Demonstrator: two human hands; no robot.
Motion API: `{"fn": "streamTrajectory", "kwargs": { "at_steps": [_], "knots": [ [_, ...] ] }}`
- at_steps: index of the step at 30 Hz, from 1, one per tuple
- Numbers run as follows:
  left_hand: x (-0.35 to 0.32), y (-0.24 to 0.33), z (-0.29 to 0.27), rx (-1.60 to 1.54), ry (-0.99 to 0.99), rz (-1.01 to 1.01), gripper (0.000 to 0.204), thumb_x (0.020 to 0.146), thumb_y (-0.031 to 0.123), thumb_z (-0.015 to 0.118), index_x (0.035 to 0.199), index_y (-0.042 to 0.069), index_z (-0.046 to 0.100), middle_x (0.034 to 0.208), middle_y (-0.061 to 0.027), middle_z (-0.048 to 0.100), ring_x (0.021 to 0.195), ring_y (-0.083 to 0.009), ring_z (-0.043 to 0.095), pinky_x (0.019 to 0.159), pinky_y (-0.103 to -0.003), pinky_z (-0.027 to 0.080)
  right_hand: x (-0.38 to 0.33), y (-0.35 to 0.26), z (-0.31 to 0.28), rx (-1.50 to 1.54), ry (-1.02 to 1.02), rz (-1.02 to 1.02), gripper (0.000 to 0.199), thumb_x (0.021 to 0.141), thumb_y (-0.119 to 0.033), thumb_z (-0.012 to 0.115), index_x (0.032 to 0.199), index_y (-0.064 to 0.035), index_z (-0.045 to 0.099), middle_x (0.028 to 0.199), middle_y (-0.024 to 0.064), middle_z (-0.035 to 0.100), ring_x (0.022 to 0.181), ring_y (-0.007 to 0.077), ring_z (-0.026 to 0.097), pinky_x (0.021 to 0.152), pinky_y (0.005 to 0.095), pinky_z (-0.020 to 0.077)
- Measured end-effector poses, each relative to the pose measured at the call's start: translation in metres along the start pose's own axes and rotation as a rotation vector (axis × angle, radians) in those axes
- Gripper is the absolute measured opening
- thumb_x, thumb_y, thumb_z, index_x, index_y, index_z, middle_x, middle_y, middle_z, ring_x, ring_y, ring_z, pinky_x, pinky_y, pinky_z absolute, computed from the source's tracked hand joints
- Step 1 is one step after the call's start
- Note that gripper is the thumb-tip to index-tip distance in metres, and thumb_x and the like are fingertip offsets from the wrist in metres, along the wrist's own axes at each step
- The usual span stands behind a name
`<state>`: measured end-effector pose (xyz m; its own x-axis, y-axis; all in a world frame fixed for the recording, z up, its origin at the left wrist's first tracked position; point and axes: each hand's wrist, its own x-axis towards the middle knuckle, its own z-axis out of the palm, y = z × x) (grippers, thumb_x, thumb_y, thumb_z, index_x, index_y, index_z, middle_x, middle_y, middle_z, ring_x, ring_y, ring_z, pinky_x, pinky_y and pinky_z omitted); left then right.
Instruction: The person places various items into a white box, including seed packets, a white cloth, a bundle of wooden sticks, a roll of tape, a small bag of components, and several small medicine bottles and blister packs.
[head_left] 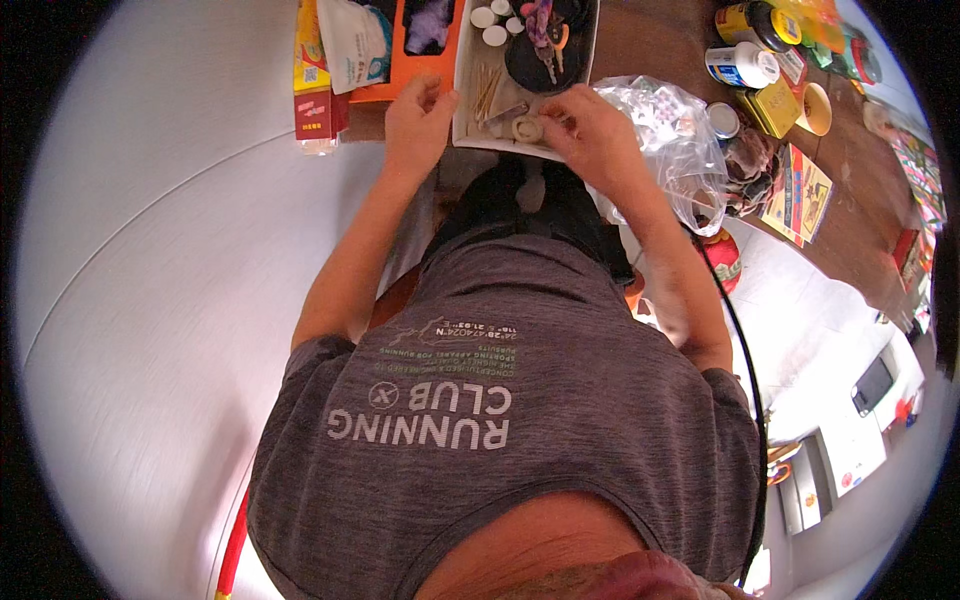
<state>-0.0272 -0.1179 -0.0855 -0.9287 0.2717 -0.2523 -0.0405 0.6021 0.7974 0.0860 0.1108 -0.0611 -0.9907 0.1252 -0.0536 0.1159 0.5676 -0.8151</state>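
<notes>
A shallow white box [470,140] stands at the top middle. In its near part lies a pale cream ring [525,128], like a small tape roll. My right hand [598,140] reaches over the box's right edge, its bent fingers apart and fingertips right beside the ring. Whether they touch it is hard to tell. Thin wooden sticks [487,92] lie left of the ring, with a small clear piece [508,113] between. Farther back are keys [550,65] on a black round dish and several white caps [494,35]. My left hand [420,120], fingers loosely bent, is at the box's left side, holding nothing visible.
An orange box [405,70] with purple stuff, a white packet [355,45] and a red-yellow carton [313,90] stand left. Right are a crumpled clear plastic bag [665,140], a white bottle [740,66], a yellow tin [770,108] and a printed card [797,195]. A black cable [735,310] hangs beside my right arm.
</notes>
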Motion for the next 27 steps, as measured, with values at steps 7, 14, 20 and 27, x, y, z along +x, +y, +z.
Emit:
{"fn": "streamTrajectory", "kwargs": {
  "at_steps": [7, 14, 20, 27],
  "knots": [
    [-0.012, -0.021, 0.011, 0.029, -0.157, -0.075, 0.040, 0.092, 0.021, 0.069, 0.122, -0.004, 0.065, 0.103, -0.0194, 0.073, 0.092, -0.0264, 0.071, 0.083, -0.038, 0.054, 0.009, 0.002, 0.034, -0.566, 0.062, -0.141, 0.013, 0.087, -0.019, 0.069, 0.090, -0.0078, 0.065, 0.088, 0.0097, 0.062, 0.079, 0.0314, 0.067, 0.067, 0.0439, 0.0544],
    [-0.009, -0.037, 0.014, 0.024, -0.135, 0.046, 0.049, 0.090, 0.023, 0.071, 0.130, -0.004, 0.061, 0.107, -0.0213, 0.072, 0.095, -0.0273, 0.071, 0.086, -0.038, 0.054, -0.015, -0.005, 0.008, -0.563, 0.133, -0.059, 0.014, 0.087, -0.021, 0.071, 0.094, -0.0099, 0.066, 0.086, 0.0096, 0.062, 0.080, 0.0305, 0.066, 0.068, 0.0440, 0.0537],
    [-0.013, -0.031, 0.002, 0.155, -0.020, 0.015, 0.058, 0.091, 0.025, 0.072, 0.138, -0.004, 0.055, 0.116, -0.0204, 0.070, 0.094, -0.0229, 0.069, 0.085, -0.036, 0.054, -0.074, 0.021, -0.053, -0.786, 0.384, 0.077, 0.038, 0.079, -0.033, 0.079, 0.108, -0.0108, 0.067, 0.105, 0.0110, 0.068, 0.099, 0.0326, 0.065, 0.086, 0.0461, 0.0499],
    [-0.024, 0.023, 0.015, 0.431, 0.001, 0.832, 0.044, 0.087, 0.018, 0.075, 0.127, 0.002, 0.063, 0.104, -0.0141, 0.068, 0.097, -0.0330, 0.066, 0.090, -0.044, 0.051, -0.127, 0.090, -0.078, -0.410, 0.350, 0.698, 0.056, 0.083, -0.045, 0.077, 0.121, -0.0074, 0.063, 0.118, 0.0188, 0.069, 0.107, 0.0412, 0.066, 0.093, 0.0498, 0.0507]
  ]
}}
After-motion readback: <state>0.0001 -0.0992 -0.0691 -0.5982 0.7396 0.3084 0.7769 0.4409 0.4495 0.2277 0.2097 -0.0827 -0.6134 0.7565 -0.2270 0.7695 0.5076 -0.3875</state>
